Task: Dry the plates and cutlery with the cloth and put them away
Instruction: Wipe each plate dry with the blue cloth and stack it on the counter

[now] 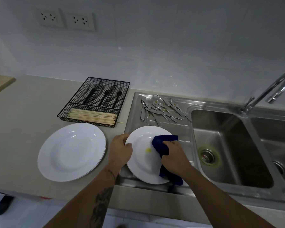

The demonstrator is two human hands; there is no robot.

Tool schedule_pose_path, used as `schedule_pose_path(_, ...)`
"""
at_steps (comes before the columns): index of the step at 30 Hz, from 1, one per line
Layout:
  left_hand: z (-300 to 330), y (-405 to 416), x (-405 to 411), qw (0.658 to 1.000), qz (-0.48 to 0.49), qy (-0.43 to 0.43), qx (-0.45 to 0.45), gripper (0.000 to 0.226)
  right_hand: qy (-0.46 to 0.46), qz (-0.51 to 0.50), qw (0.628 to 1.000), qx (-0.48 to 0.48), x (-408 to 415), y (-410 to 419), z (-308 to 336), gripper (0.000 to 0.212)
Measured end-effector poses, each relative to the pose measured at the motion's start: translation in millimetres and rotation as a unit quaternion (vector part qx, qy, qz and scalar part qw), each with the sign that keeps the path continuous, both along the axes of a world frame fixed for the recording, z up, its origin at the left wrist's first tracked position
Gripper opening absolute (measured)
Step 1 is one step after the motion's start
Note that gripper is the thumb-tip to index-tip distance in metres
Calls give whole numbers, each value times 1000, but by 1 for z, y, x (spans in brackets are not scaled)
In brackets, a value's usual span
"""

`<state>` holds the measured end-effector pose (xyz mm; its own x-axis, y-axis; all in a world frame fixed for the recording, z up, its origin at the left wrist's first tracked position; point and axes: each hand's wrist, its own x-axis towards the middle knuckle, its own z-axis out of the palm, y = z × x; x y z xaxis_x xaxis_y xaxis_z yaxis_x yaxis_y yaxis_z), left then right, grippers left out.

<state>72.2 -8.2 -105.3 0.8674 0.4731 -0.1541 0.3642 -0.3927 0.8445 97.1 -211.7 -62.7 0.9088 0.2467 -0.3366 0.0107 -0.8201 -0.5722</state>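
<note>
Right hand grips a dark blue cloth, bunched and pressed onto the face of a white plate over the sink's drainboard. Left hand holds that plate's left rim, thumb over the edge. A small yellow spot shows on the plate, just left of the cloth. Behind, on the drainboard — a loose heap of metal cutlery. To the left, on the counter, a stack of white plates; beyond it a black wire tray holding chopsticks and black utensils.
</note>
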Motion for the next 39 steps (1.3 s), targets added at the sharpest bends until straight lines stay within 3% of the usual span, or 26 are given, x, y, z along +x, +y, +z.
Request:
schedule_pose_path(12, 2, 11, 32, 996, -13, 83, 30, 25, -29, -54, 997, -36, -3, 18, -1, 64)
schedule_pose_path(19, 5, 10, 36, 992, -50, 110, 39, 27, -15, -68, 997, -30, -13, 18, -5, 65)
schedule_pose_path(24, 5, 5, 33, 988, -71, 117, 73, 43, -6, -68, 998, -14, -17, 20, -10, 67)
schedule_pose_path(28, 8, 1, 38, 983, -71, 150, 81, 36, -2, -71, 997, -3, -19, 20, -11, 68)
schedule_pose_path(33, 14, -6, 42, 975, -75, 164, 126, 50, -12, -81, 997, 9, -22, 17, -11, 66)
schedule_pose_path(39, 20, -6, 49, 967, -87, 192, 141, 46, -14, -86, 996, 14, -21, 16, -9, 66)
